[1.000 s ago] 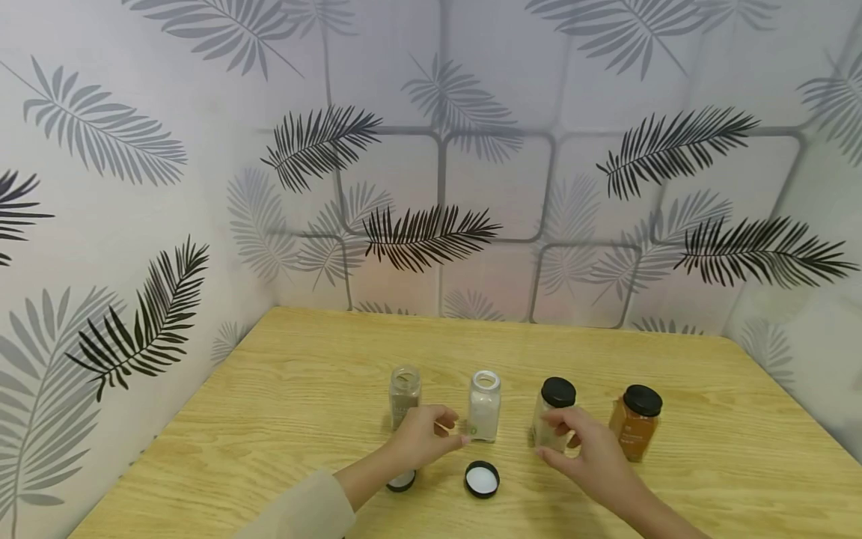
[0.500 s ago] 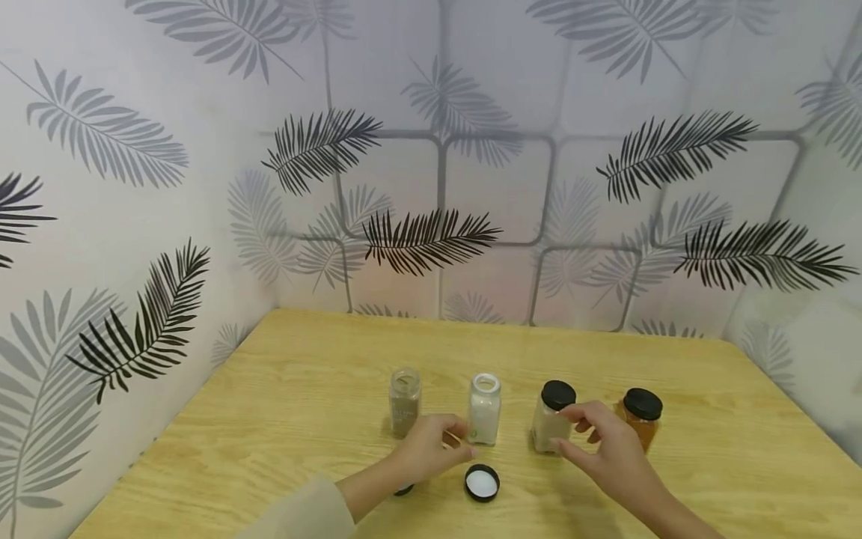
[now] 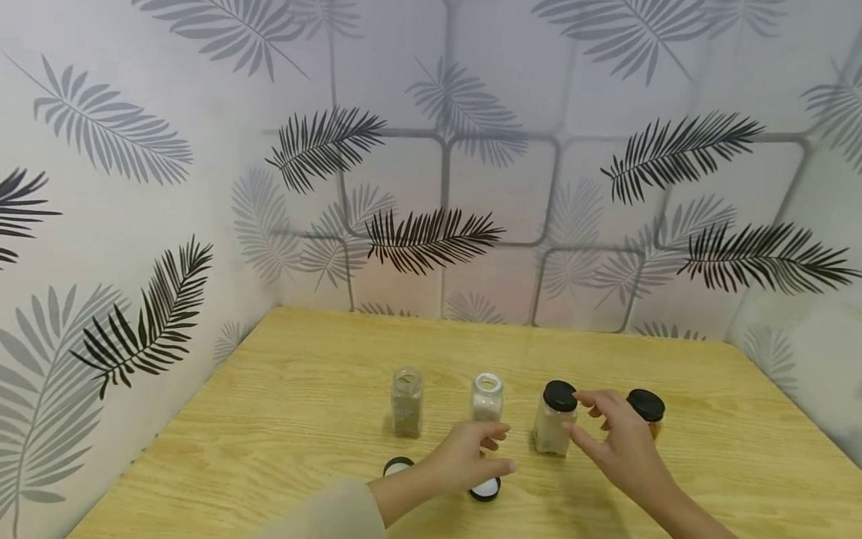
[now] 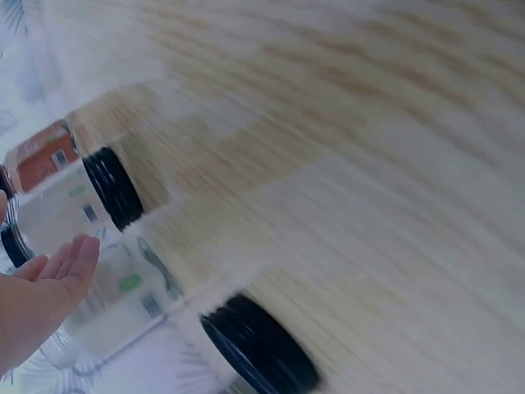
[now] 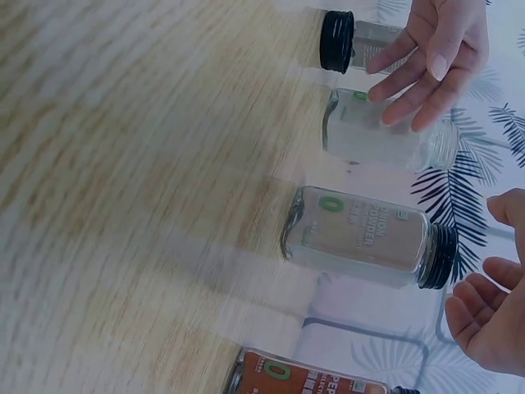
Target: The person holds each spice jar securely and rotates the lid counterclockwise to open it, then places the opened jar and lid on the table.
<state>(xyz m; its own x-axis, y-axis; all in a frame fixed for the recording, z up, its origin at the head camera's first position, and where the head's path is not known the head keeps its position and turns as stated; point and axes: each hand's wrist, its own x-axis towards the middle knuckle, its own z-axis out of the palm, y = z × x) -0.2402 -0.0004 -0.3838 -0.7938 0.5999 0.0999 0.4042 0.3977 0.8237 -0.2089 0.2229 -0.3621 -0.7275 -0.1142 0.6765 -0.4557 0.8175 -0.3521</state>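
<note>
My right hand (image 3: 622, 434) is beside a lidded jar (image 5: 357, 234) labelled onion powder. Its thumb and fingers are apart, close to the black lid (image 3: 560, 396), and a gap shows between them in the right wrist view. Fingers spread and holding nothing, my left hand (image 3: 465, 453) reaches in front of an uncapped jar (image 3: 487, 400) of white contents. That hand partly covers a loose black lid (image 3: 485, 490) lying white side up. A second uncapped jar (image 3: 407, 412), with grey-brown contents, stands to the left, and another loose lid (image 3: 399, 466) lies before it.
Behind my right hand stands an orange-red jar (image 5: 303, 373) with a black lid (image 3: 645, 404), mostly hidden in the head view. The jars stand in a row on a wood-grain table (image 3: 303, 389). Leaf-patterned walls (image 3: 404, 187) enclose its back and left side.
My left hand has moved right, from beside the grey-brown jar to before the white one, uncovering the left loose lid. My right hand has shifted right and up, from the onion powder jar's side toward its lid.
</note>
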